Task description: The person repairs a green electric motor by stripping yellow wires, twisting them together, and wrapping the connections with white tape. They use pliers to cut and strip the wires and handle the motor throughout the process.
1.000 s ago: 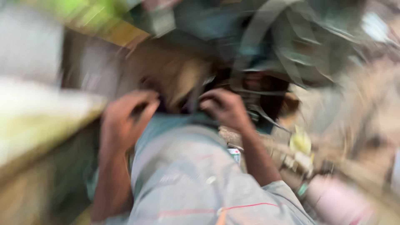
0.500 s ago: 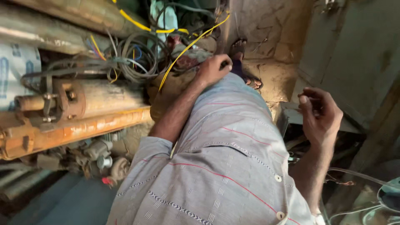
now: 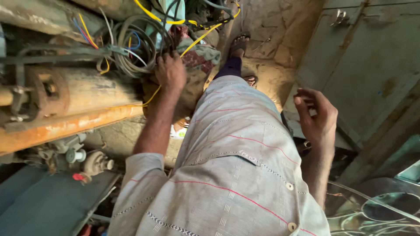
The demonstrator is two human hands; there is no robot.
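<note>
The coil of grey wires (image 3: 131, 48) lies on top of the rusty orange pipe (image 3: 65, 124). The left hand (image 3: 171, 72) rests on the coil's right edge, fingers curled down into the wires. A yellow wire (image 3: 205, 31) runs past it. The right hand (image 3: 317, 118) hangs far right of the pipe, by a grey metal door (image 3: 372, 65). Its fingers are bent loosely, holding nothing. The floor (image 3: 267, 26) past the pipe is rough, cracked stone. A sandal (image 3: 239, 43) stands there.

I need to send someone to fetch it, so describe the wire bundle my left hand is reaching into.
Start at the long rusty orange cylinder on the left. Just above its right end, the left hand touches a coil of grey cables. Unlike the loose yellow wire beside it, it is looped.
</note>
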